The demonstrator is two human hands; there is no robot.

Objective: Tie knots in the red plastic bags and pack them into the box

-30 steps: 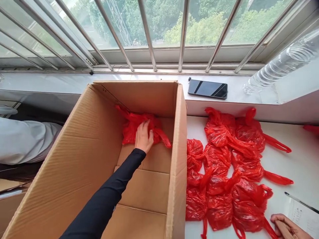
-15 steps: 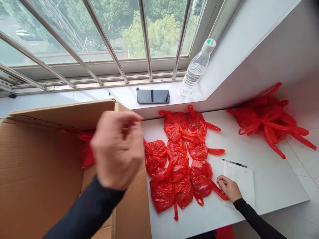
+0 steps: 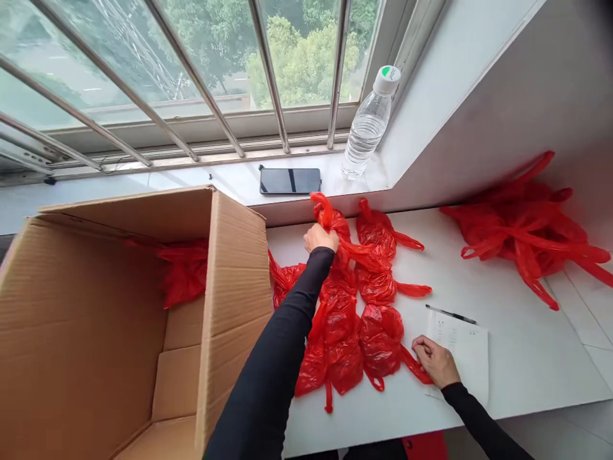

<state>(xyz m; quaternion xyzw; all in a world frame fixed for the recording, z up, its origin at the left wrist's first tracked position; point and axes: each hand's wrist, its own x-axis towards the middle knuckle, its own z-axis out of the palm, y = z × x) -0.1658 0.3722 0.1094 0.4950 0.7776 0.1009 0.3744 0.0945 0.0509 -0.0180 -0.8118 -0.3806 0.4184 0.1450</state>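
I count eight bulging red bags [image 3: 341, 313] bunched on the white table [image 3: 522, 364], though they overlap and my sleeve covers part of the group. One more red bag [image 3: 186, 276] lies far down inside the cardboard box [image 3: 239, 268], partly behind its wall. There is one phone [image 3: 290, 181], one water bottle [image 3: 368, 131], one pen [image 3: 451, 314] and one sheet of paper [image 3: 467, 354]; the loose red heap [image 3: 527, 223] by the wall is too tangled to count.

My left hand [image 3: 322, 239] is on the top-left bag [image 3: 339, 220], the one near the sill. Its body shows just beyond and to the right of my knuckles. My fingers bend down over it, little spread, but the tips are hidden, so I cannot tell whether they grip it. Its handle loop points up and leftward, toward the window; with my hand across the middle, its long axis is unclear.

My right hand [image 3: 437, 364] rests by the paper's edge, fingers curled, over the handle of the lower-right bag [image 3: 382, 338]. That handle slants down and right from the bag; whether I pinch it, I cannot tell.
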